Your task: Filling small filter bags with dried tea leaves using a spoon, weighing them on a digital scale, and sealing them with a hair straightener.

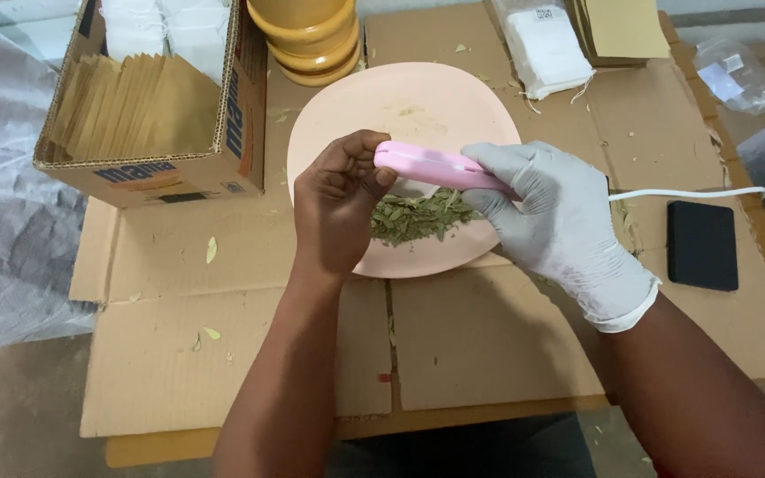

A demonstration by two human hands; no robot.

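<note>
Flattened cardboard (489, 336) covers the table, bare at its near half, crowded far by a box of brown envelopes (148, 106) and yellow bowls (312, 35). Pink sealer (440, 166) lies long-axis left-right above the pink plate (400, 97) of dried leaves (418, 217), cord trailing right. Gloved right hand (560, 221) wraps its right end; bare left hand (338, 204) pinches the left tip.

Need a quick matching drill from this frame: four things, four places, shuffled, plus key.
Things:
1. pink handheld device
2. dried leaves
3. black flat device
4. brown paper envelopes

Places:
A. upright in the cardboard box
B. piled on the pink plate
C. between the left hand and gloved right hand
D. on the cardboard, far right

Pairs: 1-C, 2-B, 3-D, 4-A
</note>
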